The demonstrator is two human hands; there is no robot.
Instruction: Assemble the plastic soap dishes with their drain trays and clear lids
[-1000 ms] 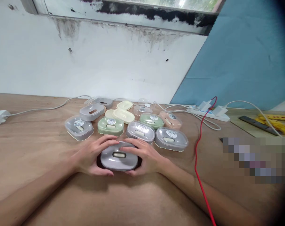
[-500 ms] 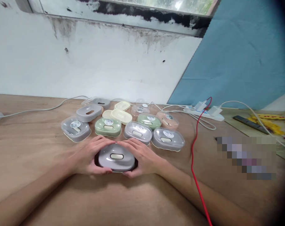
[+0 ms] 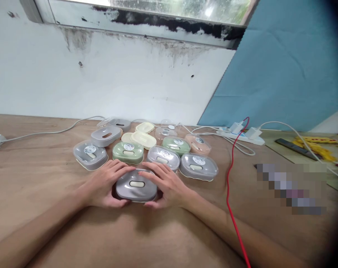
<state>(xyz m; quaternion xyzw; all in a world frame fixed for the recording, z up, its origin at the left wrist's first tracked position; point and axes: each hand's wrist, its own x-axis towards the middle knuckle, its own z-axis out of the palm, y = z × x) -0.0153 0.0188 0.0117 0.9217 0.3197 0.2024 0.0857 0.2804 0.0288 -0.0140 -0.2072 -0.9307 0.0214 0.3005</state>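
A grey oval soap box (image 3: pixel 136 191) with a glossy clear lid and a pale slot in its top sits on the wooden table between my hands. My left hand (image 3: pixel 109 184) curves round its left side, fingers over the far edge and thumb at the near edge. On the right side my right hand (image 3: pixel 167 186) cups it, fingertips over the lid's far edge and thumb low at the front. Just behind stand a green soap box (image 3: pixel 128 157) and a grey labelled one (image 3: pixel 163 163). Another grey box (image 3: pixel 199 172) lies beyond my right hand.
More boxes stand behind, including a grey one (image 3: pixel 85 158) and a peach one (image 3: pixel 195 147), with cream trays (image 3: pixel 148 141). A red cable (image 3: pixel 228 186) crosses the table on the right from a power strip (image 3: pixel 242 137). A white wall (image 3: pixel 115 82) borders the back.
The fingers of my right hand have spread a little and lifted apart from those of my left. The soap box stays in about the same place; the view has tilted slightly.
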